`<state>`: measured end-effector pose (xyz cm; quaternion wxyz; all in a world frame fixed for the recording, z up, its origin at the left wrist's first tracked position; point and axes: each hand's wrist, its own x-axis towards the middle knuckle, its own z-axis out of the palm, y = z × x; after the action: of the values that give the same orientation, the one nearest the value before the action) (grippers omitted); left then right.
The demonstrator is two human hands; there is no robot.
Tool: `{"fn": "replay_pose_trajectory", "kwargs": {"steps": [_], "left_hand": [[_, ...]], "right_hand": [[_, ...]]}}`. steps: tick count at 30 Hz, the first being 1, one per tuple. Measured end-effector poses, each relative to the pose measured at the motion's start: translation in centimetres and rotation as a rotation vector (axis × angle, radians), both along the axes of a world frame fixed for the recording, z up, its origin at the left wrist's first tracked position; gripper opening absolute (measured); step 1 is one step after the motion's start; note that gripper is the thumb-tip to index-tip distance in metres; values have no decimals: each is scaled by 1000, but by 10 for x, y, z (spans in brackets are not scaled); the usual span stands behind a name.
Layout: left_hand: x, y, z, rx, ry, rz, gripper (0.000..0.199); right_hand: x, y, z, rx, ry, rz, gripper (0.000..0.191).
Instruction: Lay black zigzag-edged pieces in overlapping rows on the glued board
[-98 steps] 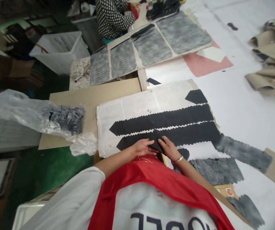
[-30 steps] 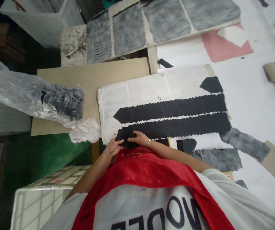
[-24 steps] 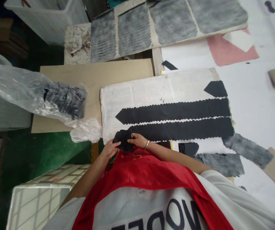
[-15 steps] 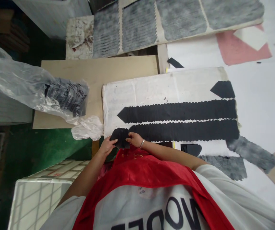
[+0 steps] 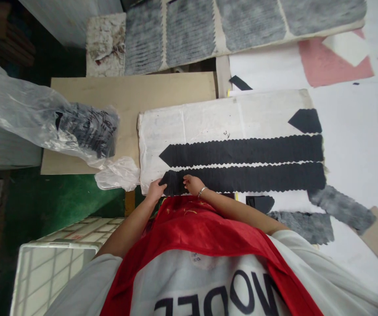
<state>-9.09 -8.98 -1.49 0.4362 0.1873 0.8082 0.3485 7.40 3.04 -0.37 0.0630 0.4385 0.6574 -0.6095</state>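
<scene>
Black strip (image 5: 254, 178), partly hidden — right hand (image 5: 193, 184) across

A: Kind of site?
B: Workshop, by the signs. Broad white counter (image 5: 353, 136); two long rows of black pieces (image 5: 241, 150) on a pale board (image 5: 205, 120).
A: Else?
B: Grey-streaked panels (image 5: 190, 33) beyond, green floor (image 5: 73, 191), white crate (image 5: 50, 276), clear plastic bag (image 5: 24, 98).

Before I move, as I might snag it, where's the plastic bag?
In the head view, the plastic bag is at left, partly on the tan board, left of the white mat.
</scene>
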Motion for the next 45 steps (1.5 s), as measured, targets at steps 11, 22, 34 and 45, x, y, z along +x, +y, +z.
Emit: {"fn": "replay_pose_trajectory", "kwargs": {"steps": [11,22,34,45], "left_hand": [[3,1,3,-10,96,-54,39],[0,5,12,-81,219,-132,37],[2,6,15,-99,241,-121,36],[-1,5,20,-70,233,-105,37]], "right_hand": [[33,9,7,942,193,817,34],[33,9,2,978,231,865,33],[20,5,8,1011,212,930,35],[16,6,4,1019,254,958,34]]}}
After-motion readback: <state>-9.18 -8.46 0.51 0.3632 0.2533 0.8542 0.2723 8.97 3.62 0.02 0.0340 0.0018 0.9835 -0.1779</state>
